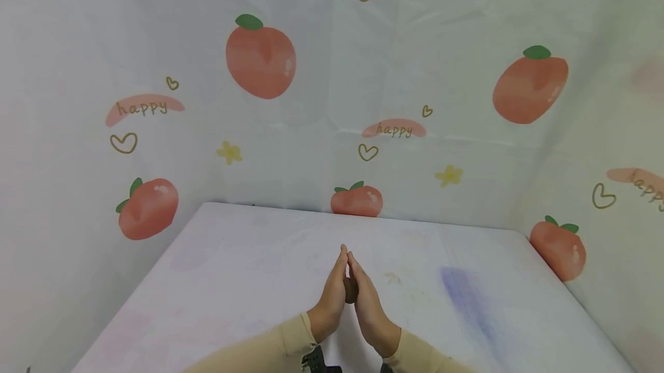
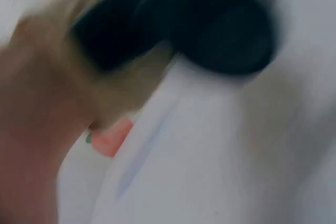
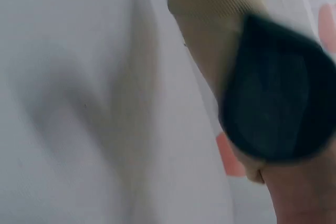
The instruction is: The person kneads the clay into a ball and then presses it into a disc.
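Between the two upright palms sits a small dark brown lump (image 1: 350, 291), rounded at its lower end, in the head view. My left hand (image 1: 330, 302) presses on it from the left with straight fingers pointing up and away. From the other side my right hand (image 1: 369, 306) presses on it, its fingers straight too. The fingertips of both hands lean together above the lump. The palms hide part of the lump's sides. Both wrist views show mostly a blurred forearm and a dark wrist-worn device (image 2: 220, 30), without the lump.
The hands are over a pale table (image 1: 249, 263), near its front, with a blue-violet smear (image 1: 469, 298) to the right. A white curtain (image 1: 311, 73) printed with red fruit surrounds the back and sides. Beige sleeves (image 1: 270, 347) cover the forearms.
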A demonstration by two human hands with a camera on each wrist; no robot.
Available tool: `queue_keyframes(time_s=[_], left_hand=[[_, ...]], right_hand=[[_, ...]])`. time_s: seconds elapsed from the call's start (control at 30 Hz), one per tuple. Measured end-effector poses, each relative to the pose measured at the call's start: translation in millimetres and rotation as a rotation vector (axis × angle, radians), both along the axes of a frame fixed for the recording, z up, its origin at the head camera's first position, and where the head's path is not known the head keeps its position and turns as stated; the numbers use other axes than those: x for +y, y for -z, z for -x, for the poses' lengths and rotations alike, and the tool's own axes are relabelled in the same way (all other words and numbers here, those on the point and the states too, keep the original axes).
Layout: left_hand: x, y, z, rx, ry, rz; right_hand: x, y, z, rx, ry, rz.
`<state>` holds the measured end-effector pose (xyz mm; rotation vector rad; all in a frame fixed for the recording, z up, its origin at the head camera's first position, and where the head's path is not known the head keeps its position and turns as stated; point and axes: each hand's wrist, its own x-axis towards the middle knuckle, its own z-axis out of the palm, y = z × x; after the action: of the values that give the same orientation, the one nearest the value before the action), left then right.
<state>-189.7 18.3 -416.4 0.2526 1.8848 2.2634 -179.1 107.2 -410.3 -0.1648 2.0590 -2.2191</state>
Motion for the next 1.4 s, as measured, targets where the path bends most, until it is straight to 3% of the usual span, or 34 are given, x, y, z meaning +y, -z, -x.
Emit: queue_keyframes(time_s=[0.13, 0.33, 0.43, 0.53, 0.63, 0.8, 0.93, 1.1, 1.17, 1.3, 1.37, 1.4], left_hand=[[0.2, 1.7, 2.0, -0.069, -0.022, -0.01], [3.8, 4.9, -17.8, 0.081, 0.108, -0.003], [4.3, 2.7, -23.8, 0.131, 0.13, 0.001], [2.7, 1.5, -19.3, 0.14, 0.102, 0.017], [-1.7, 3.5, -3.7, 0.118, 0.039, 0.034], [-7.7, 9.2, 17.9, 0.02, -0.064, 0.046], [-4.7, 11.8, 9.4, 0.003, -0.029, 0.043], [1.0, 10.0, -13.0, 0.149, 0.081, 0.012], [2.1, 7.7, -17.0, 0.172, 0.109, 0.004], [0.1, 4.0, -11.1, 0.127, 0.092, 0.004], [-2.7, 4.1, -1.3, 0.075, 0.041, -0.005], [-4.3, 4.7, 4.1, 0.046, 0.01, -0.004]], right_hand=[[-1.5, 0.9, -7.9, 0.049, -0.019, 0.004], [8.7, -1.0, 6.1, 0.071, 0.049, 0.0], [13.4, -2.4, 14.3, 0.085, 0.062, 0.014], [10.2, -1.7, 12.5, 0.083, 0.064, 0.0], [1.5, -0.8, 0.8, 0.078, 0.026, -0.03], [-7.5, -5.3, -14.2, 0.084, -0.046, -0.029], [-5.6, -9.2, -7.3, 0.103, -0.024, -0.055], [5.4, -5.6, 15.8, 0.075, 0.052, -0.071], [8.7, -3.1, 22.5, 0.045, 0.068, -0.046], [2.6, 2.2, 20.4, 0.036, 0.081, -0.012], [4.0, 5.8, 13.9, 0.064, 0.015, -0.041], [4.5, -1.9, 5.4, 0.074, -0.04, -0.048]])
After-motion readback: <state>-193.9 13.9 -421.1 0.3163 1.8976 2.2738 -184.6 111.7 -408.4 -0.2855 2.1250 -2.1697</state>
